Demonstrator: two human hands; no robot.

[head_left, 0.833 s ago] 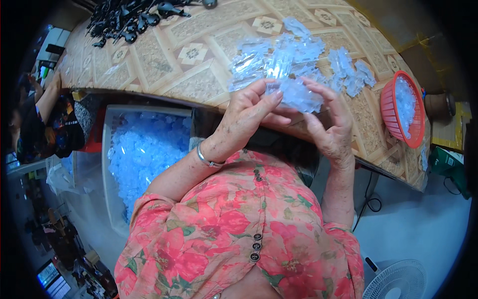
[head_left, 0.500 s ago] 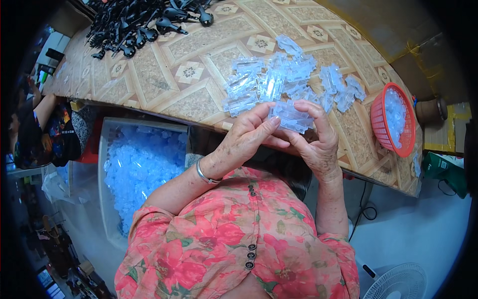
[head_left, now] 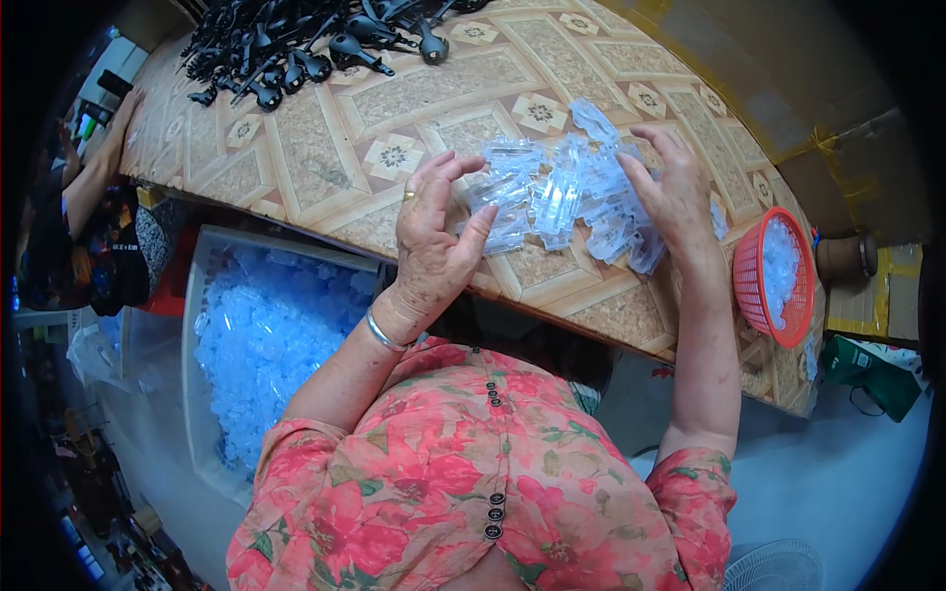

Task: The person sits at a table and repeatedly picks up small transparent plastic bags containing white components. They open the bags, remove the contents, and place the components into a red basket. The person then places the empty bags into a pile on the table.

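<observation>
A loose pile of clear plastic pieces (head_left: 558,202), long and ridged, lies on the patterned tabletop. My left hand (head_left: 434,222) is at the pile's left side, open, with thumb and fingers apart and nothing held between them. Over the right side of the pile reaches my right hand (head_left: 677,192), also open, its thumb and forefinger spread around the pieces there. Some pieces under and behind the right hand are hidden, and I cannot tell whether its fingers touch them.
Black plastic parts (head_left: 296,44) are heaped at the far left of the table (head_left: 315,187). A red basket (head_left: 754,281) of clear pieces stands at the right edge. Below the table, left, is a large bin (head_left: 202,394) of clear pieces. Another person's arm (head_left: 108,148) rests at the far left edge.
My hands were together, holding clear plastic pieces before the pile. They have let go and moved apart, one to each side of the pile. The view has shifted slightly.
</observation>
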